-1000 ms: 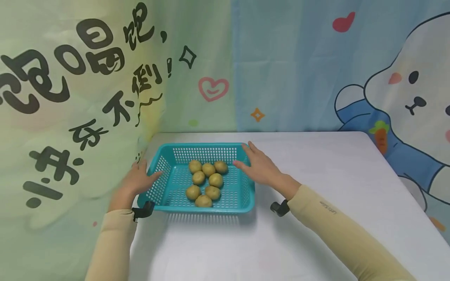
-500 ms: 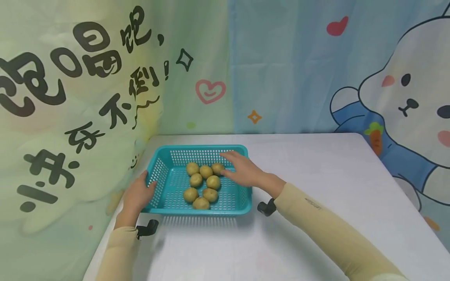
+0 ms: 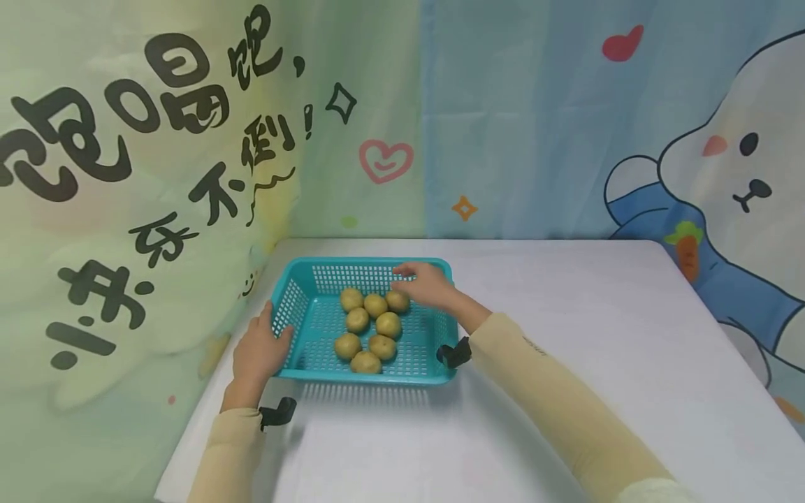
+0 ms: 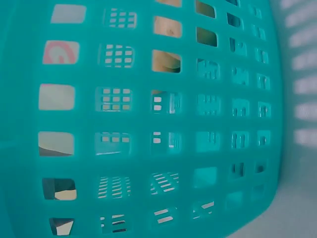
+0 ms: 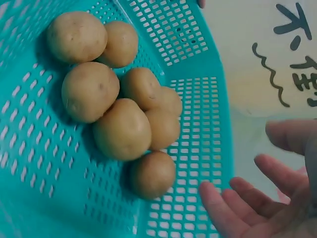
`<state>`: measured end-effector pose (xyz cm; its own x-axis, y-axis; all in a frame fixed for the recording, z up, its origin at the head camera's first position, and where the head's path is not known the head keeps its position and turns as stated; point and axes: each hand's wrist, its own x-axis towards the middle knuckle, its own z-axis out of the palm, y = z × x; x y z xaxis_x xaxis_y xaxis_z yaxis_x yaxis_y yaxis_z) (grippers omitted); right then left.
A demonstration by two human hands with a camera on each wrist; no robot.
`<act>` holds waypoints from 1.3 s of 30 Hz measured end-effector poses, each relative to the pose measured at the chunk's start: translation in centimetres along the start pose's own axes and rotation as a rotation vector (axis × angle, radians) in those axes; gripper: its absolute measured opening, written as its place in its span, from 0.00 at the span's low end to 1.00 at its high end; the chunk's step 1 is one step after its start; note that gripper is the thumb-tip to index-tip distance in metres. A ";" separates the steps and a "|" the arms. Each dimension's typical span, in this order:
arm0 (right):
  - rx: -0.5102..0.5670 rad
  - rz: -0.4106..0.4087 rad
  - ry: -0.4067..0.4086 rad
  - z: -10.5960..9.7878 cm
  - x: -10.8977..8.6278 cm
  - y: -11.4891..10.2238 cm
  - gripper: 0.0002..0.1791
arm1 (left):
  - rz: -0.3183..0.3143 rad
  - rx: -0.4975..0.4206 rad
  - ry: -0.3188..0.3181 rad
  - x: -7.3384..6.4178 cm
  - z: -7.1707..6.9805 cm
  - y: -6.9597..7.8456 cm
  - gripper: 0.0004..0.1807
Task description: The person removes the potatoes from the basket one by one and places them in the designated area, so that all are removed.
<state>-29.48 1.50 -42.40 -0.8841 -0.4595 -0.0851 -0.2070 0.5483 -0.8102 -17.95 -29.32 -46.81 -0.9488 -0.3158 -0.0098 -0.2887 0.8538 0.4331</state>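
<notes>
Eight potatoes (image 3: 388, 325) sit in a turquoise plastic basket (image 3: 390, 378), on its slatted floor, toward the middle. They are round to slightly oval, pale yellow-brown and smooth-skinned, with small dark specks and shallow eyes in the right wrist view. They differ a little in size. Three make a row near the back wall, two lie in the middle and three sit toward the front, where the front rim hides the bottom of the nearest one. The basket is rectangular, its walls pierced by small square holes.

The right hand (image 3: 428, 285) hovers over the back right of the basket, above the rearmost potato on that side; its fingers are loosely bent, the thumb well apart, and it holds nothing. It covers part of the back rim, and the black device (image 3: 454, 353) at that wrist blocks part of the right wall. The left hand (image 3: 260, 351) is at the left rim, thumb spread from the fingers; whether it grips the rim I cannot tell. The basket wall fills most of the left wrist view, with bits of potato showing through its holes.

A white cloth (image 3: 578, 314) lies under the basket. Behind hangs a printed curtain (image 3: 503, 126) with black lettering, hearts and a cartoon animal in blue.
</notes>
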 end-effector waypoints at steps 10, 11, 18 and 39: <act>0.008 0.048 0.112 3.5 1.9 0.6 0.19 | -0.034 -0.022 0.041 -0.1 0.0 0.1 0.37; 0.003 0.054 0.107 3.8 2.1 0.8 0.19 | -0.039 -0.026 0.041 -0.1 0.1 0.1 0.36; -0.014 0.040 0.094 5.0 2.9 2.3 0.19 | -0.052 -0.039 0.065 -0.1 0.2 -0.2 0.36; -0.118 -0.038 -0.123 5.2 2.3 3.6 0.15 | -0.032 -0.030 0.070 0.4 0.1 -0.2 0.36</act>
<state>-30.06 -1.24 -48.55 -0.8181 -0.5597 -0.1319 -0.2934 0.6035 -0.7414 -18.32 -29.55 -47.02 -0.9276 -0.3716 0.0381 -0.3138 0.8305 0.4602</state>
